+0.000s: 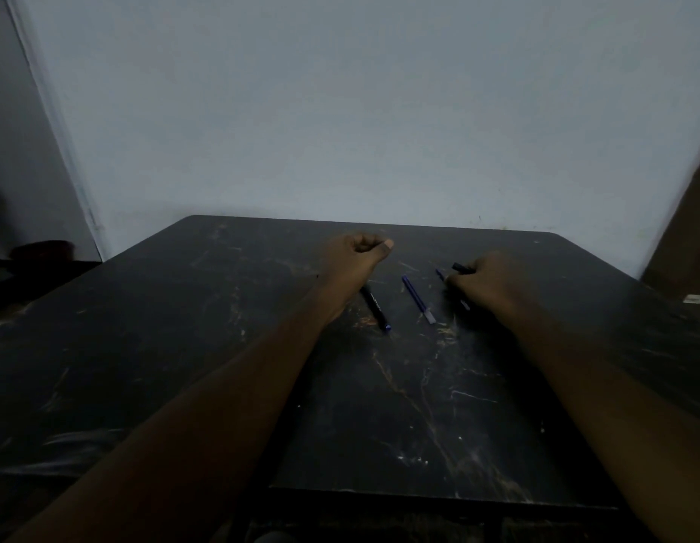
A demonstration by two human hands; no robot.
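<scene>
Head view | left hand (360, 254): fist, holding nothing | right hand (487, 282): fingers curled round black-tipped pen (461, 268) | blue pen (416, 299) lying between them on desk (184, 346).

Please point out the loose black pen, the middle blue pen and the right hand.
loose black pen (376, 308): head view, mid barrel.
middle blue pen (417, 299): head view, mid barrel.
right hand (487, 282): head view, back of hand.

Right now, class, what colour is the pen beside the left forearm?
The pen is black, blue-tipped; head view.
</scene>
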